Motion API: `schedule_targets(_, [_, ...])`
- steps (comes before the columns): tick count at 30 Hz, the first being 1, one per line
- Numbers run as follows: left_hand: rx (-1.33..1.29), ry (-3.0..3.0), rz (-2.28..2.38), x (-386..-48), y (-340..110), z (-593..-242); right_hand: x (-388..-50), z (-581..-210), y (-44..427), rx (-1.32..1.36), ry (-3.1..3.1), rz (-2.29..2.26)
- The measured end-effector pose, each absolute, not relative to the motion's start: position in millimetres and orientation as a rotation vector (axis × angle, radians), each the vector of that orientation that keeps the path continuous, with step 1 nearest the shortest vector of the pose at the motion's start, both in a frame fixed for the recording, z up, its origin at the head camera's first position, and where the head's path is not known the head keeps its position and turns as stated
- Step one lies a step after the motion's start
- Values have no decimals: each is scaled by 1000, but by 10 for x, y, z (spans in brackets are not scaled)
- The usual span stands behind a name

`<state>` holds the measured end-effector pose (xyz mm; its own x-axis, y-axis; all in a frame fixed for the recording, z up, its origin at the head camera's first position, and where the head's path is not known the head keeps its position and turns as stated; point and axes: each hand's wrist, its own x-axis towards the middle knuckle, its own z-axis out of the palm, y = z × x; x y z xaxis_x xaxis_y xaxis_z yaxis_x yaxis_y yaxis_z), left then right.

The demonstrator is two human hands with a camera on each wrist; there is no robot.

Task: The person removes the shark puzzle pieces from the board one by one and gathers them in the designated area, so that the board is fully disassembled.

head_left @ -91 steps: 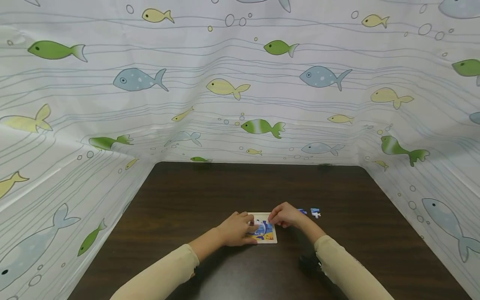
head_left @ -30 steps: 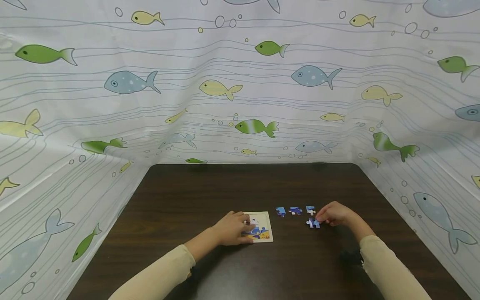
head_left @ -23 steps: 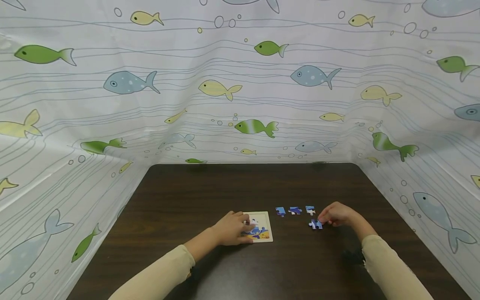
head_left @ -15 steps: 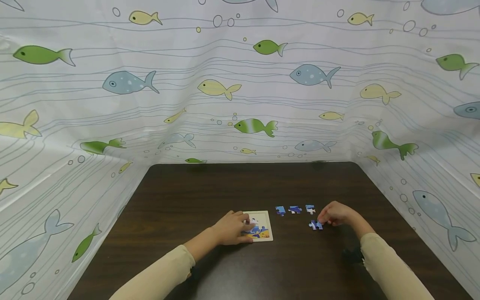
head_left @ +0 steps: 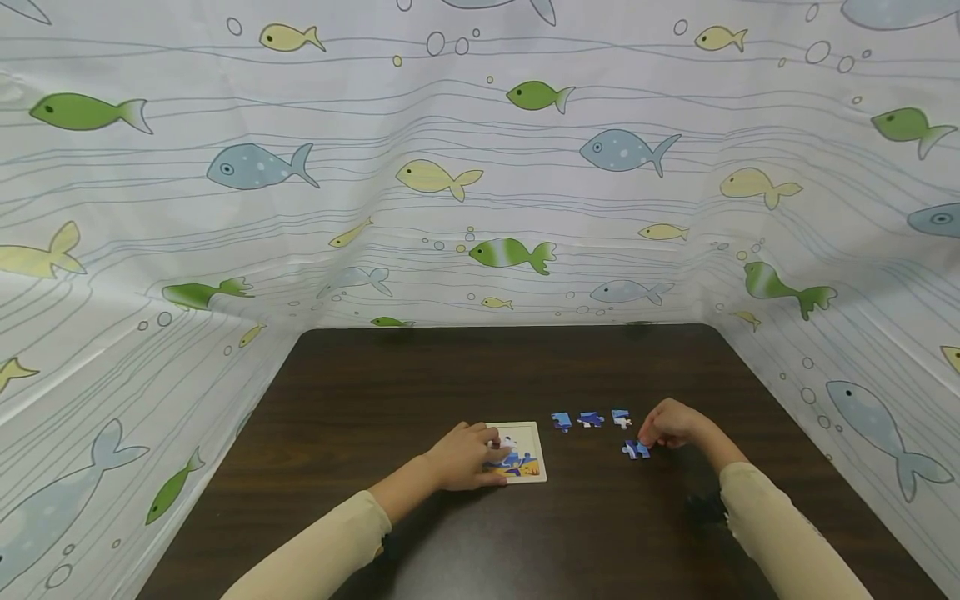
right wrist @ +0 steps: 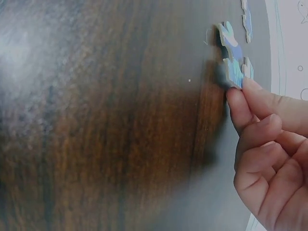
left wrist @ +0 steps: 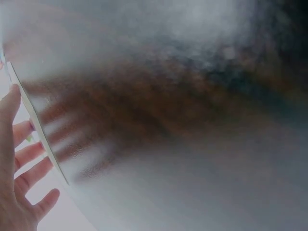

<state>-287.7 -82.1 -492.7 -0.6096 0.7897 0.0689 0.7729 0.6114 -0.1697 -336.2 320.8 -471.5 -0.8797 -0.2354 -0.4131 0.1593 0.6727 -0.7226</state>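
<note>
A small square jigsaw tray [head_left: 542,458] with a pale rim lies on the dark table, part of its blue, white and yellow picture showing. My left hand [head_left: 461,457] rests over its left side with fingers spread, hiding that part; the left wrist view shows the fingers fairly straight against the tray's edge. Off to the right, my right hand [head_left: 672,423] pinches a blue and white jigsaw piece [head_left: 634,450] at its right edge. In the right wrist view, thumb and index finger meet on the piece [right wrist: 234,72], which is tilted up near the tabletop.
Three more jigsaw pieces lie in a loose row behind: a left one [head_left: 561,421], a middle one [head_left: 590,419] and a right one [head_left: 621,418]. A fish-patterned sheet [head_left: 525,192] stands around the table's [head_left: 450,367] back and sides.
My right hand has moved from the tray's upper right corner out to the right, where it pinches a piece. That piece has lately shifted slightly right. The left hand keeps its place on the tray.
</note>
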Motion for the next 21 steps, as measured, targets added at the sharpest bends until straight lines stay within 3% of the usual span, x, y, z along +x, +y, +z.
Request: schedule_targets(21, [-1311, -2688, 157, -2867, -833, -4926, -3365, -4699, 3145, -20, 2509, -1030])
